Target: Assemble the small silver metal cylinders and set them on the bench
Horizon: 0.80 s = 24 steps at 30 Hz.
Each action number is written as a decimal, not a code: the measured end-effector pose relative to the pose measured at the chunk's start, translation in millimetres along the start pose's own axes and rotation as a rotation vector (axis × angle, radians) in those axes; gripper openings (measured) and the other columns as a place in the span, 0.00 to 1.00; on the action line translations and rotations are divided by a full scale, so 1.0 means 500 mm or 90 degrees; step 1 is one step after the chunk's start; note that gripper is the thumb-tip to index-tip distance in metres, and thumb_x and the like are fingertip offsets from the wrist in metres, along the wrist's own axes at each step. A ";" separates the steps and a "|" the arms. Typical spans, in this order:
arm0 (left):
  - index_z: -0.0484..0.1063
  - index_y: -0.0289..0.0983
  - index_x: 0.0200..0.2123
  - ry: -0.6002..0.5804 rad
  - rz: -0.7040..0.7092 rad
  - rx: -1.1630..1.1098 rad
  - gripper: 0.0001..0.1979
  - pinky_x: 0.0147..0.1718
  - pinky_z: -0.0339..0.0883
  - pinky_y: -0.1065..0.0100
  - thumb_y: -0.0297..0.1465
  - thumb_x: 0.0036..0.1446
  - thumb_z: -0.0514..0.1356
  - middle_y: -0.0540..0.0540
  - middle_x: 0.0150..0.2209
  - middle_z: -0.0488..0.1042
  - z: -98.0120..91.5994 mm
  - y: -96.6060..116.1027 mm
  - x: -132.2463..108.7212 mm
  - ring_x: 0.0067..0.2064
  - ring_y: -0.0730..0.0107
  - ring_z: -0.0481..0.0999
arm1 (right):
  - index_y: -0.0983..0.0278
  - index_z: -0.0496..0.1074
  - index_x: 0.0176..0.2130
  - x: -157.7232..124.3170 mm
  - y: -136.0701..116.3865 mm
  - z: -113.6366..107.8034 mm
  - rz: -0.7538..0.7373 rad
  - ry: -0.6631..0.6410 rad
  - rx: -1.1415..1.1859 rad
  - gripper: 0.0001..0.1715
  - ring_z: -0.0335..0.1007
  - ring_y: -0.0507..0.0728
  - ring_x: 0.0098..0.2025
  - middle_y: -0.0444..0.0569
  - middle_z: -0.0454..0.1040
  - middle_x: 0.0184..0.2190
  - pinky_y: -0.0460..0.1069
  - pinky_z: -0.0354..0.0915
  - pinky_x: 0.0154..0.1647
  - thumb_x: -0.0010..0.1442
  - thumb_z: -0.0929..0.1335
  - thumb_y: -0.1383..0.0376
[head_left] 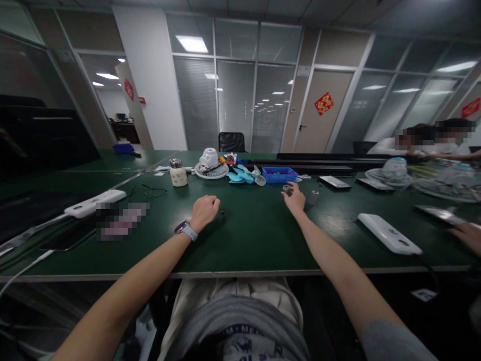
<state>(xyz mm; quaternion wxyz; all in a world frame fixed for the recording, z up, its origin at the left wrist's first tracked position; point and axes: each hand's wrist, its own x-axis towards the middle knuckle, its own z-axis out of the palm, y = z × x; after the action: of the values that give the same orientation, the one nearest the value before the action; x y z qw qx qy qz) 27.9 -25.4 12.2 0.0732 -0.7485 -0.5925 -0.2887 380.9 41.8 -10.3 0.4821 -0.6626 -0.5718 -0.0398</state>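
Curled with its fingers turned under, my left hand [205,209] rests on the green table; whatever it may hold is hidden. A tiny dark piece [222,213] lies just right of it. My right hand [295,200] has its thumb and fingers around a small grey metal cylinder [287,188] at the table surface. A second, similar grey cylinder [314,196] stands apart, to the right of that hand. Behind the right hand is a blue plastic basket [280,175] with small things inside. Light-blue fan blades [242,175] lie left of the basket.
A white fan body with its grille [211,170] and a cream flask [178,175] stand at the back. White power strips lie left [95,203] and right [389,233]. Eyeglasses [154,190] lie near the left strip. Other people sit at the right, one hand [468,235] near a tablet.
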 end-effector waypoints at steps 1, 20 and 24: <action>0.76 0.37 0.32 -0.006 0.002 -0.004 0.21 0.32 0.56 0.66 0.35 0.63 0.45 0.42 0.34 0.77 0.001 0.001 -0.001 0.36 0.63 0.73 | 0.57 0.64 0.55 0.010 0.020 -0.007 0.023 0.011 -0.033 0.30 0.74 0.61 0.44 0.50 0.77 0.44 0.55 0.65 0.48 0.54 0.71 0.65; 0.68 0.38 0.33 0.008 -0.004 -0.015 0.20 0.29 0.55 0.68 0.40 0.67 0.41 0.44 0.34 0.77 -0.002 0.014 -0.008 0.34 0.66 0.74 | 0.61 0.65 0.59 -0.057 -0.094 0.032 -0.185 -0.047 -0.102 0.26 0.52 0.63 0.64 0.58 0.60 0.62 0.60 0.49 0.61 0.63 0.63 0.58; 0.68 0.38 0.34 0.006 -0.015 -0.007 0.20 0.30 0.56 0.68 0.40 0.67 0.41 0.43 0.34 0.77 -0.001 0.013 -0.007 0.34 0.66 0.74 | 0.52 0.77 0.47 -0.141 -0.210 0.089 -0.223 -0.260 -0.004 0.23 0.52 0.62 0.63 0.50 0.67 0.57 0.60 0.51 0.60 0.59 0.65 0.46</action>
<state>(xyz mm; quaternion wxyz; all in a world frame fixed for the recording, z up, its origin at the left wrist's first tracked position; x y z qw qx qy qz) 33.3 -30.6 12.4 0.0688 -0.7405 -0.5992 -0.2964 251.0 9.0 -14.2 0.3408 -0.5495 -0.7628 0.0102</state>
